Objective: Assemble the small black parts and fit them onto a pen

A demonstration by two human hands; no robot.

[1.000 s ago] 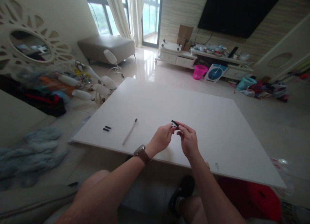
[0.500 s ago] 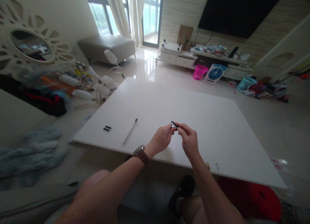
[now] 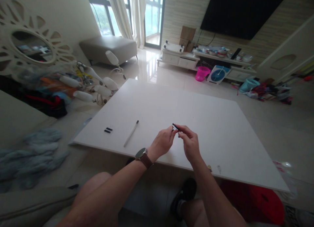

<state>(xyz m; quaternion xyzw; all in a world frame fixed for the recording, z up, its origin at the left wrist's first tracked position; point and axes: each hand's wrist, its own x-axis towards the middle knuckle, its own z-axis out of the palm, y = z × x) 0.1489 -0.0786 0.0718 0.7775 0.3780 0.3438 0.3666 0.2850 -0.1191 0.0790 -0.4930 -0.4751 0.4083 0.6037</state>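
Observation:
Above the near part of the white table [image 3: 171, 102], my left hand [image 3: 164, 140] is closed on a small black-and-silver piece [image 3: 175, 126], too small to name by kind. My right hand [image 3: 190, 140] meets it from the other side, its thumb and forefinger pinching the piece's right end. The fingers cover most of it. A thin pale stick with a dark tip [image 3: 131, 133], like a pen or brush, lies on the table left of my hands. Farther left are two short black strips [image 3: 108, 130], side by side.
Near the front edge, by my right forearm, lie a small yellowish item [image 3: 209, 168] and a small clear item [image 3: 219, 169]. A lamp with several white shades [image 3: 103, 90] stands beyond the table's left edge. A red object [image 3: 255, 200] sits below the front right edge.
My right thumb has shifted slightly along the small piece and both hands have tilted it a little. The things on the table have stayed in place.

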